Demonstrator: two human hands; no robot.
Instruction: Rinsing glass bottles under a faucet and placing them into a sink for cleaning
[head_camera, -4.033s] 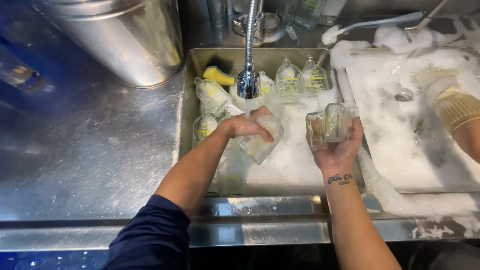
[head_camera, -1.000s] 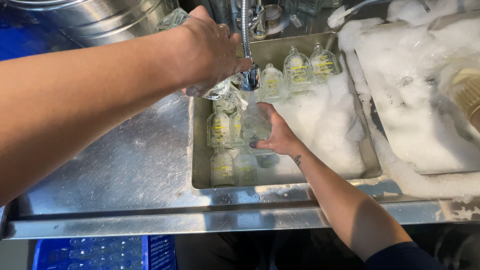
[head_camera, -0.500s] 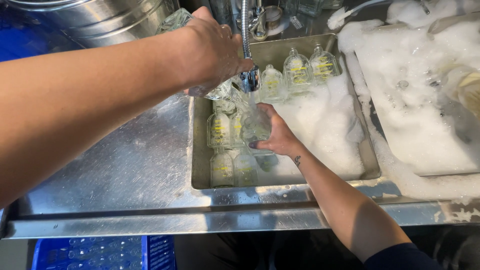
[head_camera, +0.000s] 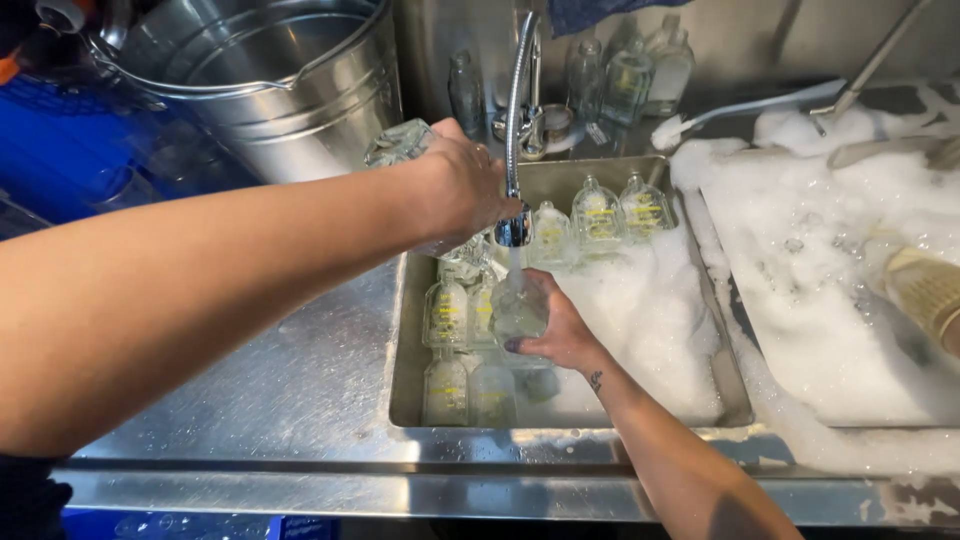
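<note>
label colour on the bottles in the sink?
Yellow labels on the clear glass bottles, clearest in the head view.

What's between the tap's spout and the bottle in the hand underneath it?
In the head view, only a thin stream of water runs from the faucet spout down onto the glass bottle held by the right hand. Nothing else is between them.

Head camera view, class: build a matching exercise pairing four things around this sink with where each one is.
1 left hand
2 right hand
3 metal bucket
4 foam

a on the counter left of the sink
b holds a bottle under the tap
c lifts a glass bottle by the tap
d covers the basin's right side

Pairs: 1-c, 2-b, 3-a, 4-d
</note>
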